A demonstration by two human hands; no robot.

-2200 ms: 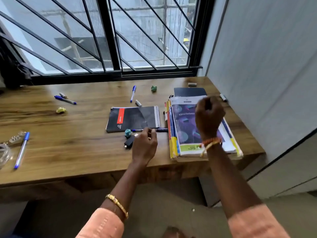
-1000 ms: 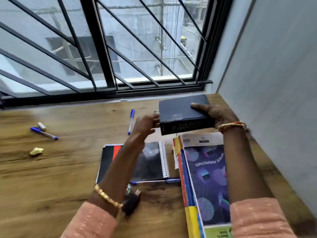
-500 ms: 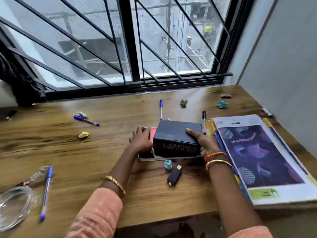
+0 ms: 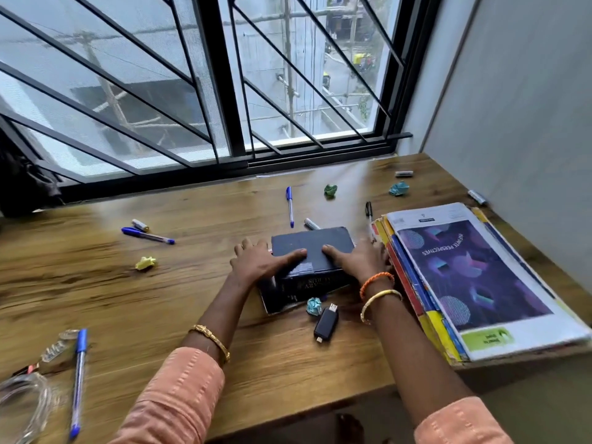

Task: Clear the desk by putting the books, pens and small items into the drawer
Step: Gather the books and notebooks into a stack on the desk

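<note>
Both hands flank the thick dark book (image 4: 312,243), which lies on a thin notebook (image 4: 270,301) near the desk's middle: the left hand (image 4: 259,262) is on its left edge and the right hand (image 4: 357,259) on its right edge, each thumb laid over the cover and the other fingers going down the sides, so each hand clasps the book (a two-sided hold that suits its bulk and would let both books be squared or lifted as one, I judge). Just right of them a stack of large books (image 4: 474,277) overhangs the desk's front corner, likely gathered for a single carry. Small things lie scattered: a black USB stick (image 4: 326,322) and a crumpled blue paper (image 4: 314,306) just in front of the dark book, blue pens (image 4: 290,206) behind and to the left, a black pen (image 4: 369,214) beside the stack, more paper balls and a battery (image 4: 140,225). The wooden desk (image 4: 96,283) runs under a barred window (image 4: 224,91), with a grey wall on the right. No drawer is in view, so nothing is put away yet.
</note>
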